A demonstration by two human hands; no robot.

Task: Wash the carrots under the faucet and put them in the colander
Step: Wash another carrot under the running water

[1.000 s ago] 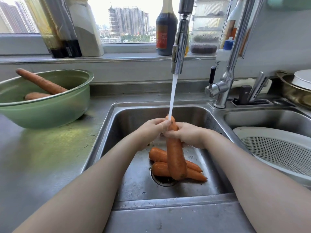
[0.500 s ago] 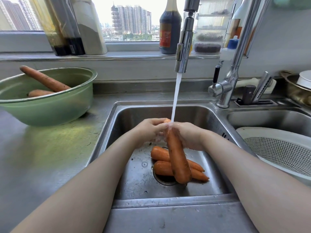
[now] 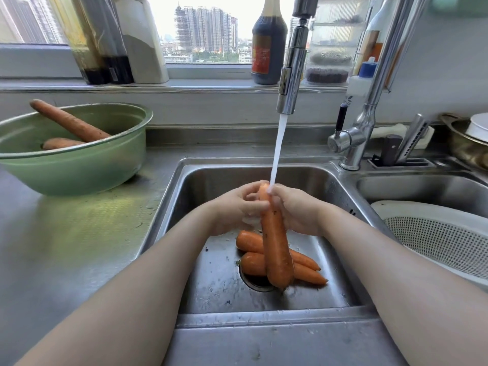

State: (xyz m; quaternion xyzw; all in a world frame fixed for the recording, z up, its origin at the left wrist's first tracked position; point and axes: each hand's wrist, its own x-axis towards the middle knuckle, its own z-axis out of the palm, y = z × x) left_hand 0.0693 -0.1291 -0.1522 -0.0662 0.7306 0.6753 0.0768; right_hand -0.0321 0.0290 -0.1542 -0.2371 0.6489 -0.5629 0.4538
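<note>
A large orange carrot (image 3: 276,249) hangs upright over the sink (image 3: 211,291), its upper end under the water stream from the faucet head (image 3: 291,75). My left hand (image 3: 235,210) and my right hand (image 3: 295,211) grip that upper end from either side. Two more carrots (image 3: 249,262) lie on the sink floor by the drain, partly hidden behind the held one. A white colander (image 3: 433,233) sits in the right basin. A green bowl (image 3: 71,165) on the left counter holds two unwashed carrots (image 3: 68,122).
Bottles and jars line the windowsill behind the faucet. The faucet body and handle (image 3: 351,138) stand between the two basins. A metal bowl with a white dish (image 3: 472,138) sits at the far right. The steel counter (image 3: 79,247) extends to the left of the sink.
The held carrot's top has shifted slightly under the stream as both hands rub it; its lower end now hangs a little lower over the drain.
</note>
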